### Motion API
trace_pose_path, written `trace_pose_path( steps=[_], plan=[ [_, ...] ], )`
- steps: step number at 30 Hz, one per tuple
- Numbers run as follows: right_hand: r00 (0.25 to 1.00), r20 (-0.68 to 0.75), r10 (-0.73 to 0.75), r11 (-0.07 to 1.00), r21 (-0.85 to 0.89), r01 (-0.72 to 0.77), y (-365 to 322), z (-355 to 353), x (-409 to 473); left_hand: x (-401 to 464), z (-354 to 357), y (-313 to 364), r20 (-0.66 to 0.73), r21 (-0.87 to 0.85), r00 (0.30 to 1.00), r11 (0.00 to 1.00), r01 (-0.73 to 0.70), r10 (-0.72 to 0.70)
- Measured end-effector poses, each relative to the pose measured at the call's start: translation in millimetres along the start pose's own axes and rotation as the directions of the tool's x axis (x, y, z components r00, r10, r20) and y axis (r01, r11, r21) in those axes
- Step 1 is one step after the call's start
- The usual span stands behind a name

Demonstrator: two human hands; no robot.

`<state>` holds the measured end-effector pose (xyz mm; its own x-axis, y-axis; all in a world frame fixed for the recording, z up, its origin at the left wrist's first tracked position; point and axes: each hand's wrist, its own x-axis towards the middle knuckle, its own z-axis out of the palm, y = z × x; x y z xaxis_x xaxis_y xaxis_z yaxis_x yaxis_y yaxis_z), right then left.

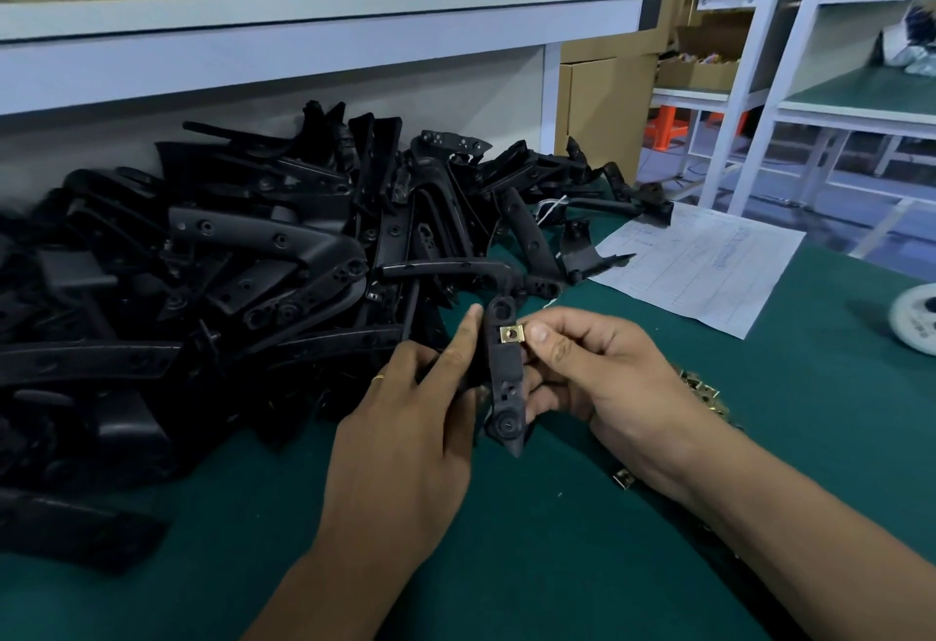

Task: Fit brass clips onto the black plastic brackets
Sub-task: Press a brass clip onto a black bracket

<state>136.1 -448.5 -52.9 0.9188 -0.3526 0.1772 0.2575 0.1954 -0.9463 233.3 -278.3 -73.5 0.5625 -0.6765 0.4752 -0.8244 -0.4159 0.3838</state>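
A heap of black brackets [243, 255] fills the left of the green worktop [557, 539], spilling toward the middle. In front of it the left hand [405, 438] curls its grip around the left edge of one bracket [505, 377], holding it nearly upright, its long axis running away from the person, pointed end nearest. On that bracket's upper part sits a brass clip [510, 334], just right of the left forefinger. The right hand [597, 377] is the nearer one to it: thumb tip touching the clip's right edge, fingers curled behind the bracket, so the push likely goes leftward across the narrow face. Nothing stands between them. Loose clips [706, 392] lie just beyond the right wrist, a paper sheet [709, 265] farther back right.
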Motion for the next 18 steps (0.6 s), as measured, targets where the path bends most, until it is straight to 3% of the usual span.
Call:
trace_pose_path(
  steps=[5, 11, 18],
  plan=[
    [0.998, 0.065, 0.013, 0.996, 0.082, -0.018, -0.9, -3.8, 0.7, 0.0, -0.7, -3.8, -0.018, -0.123, 0.998, 0.991, -0.06, 0.058],
    [0.98, 0.105, -0.172, 0.956, -0.222, 0.191, -3.9, -9.3, -3.1, -0.1, -2.9, -2.5, -0.022, -0.077, 0.996, 0.994, -0.082, 0.081],
    [0.972, 0.209, -0.11, 0.93, -0.324, 0.175, -6.9, -7.6, -4.2, -1.8, -2.3, -3.8, 0.024, -0.088, 0.996, 0.992, -0.085, 0.088]
  ],
)
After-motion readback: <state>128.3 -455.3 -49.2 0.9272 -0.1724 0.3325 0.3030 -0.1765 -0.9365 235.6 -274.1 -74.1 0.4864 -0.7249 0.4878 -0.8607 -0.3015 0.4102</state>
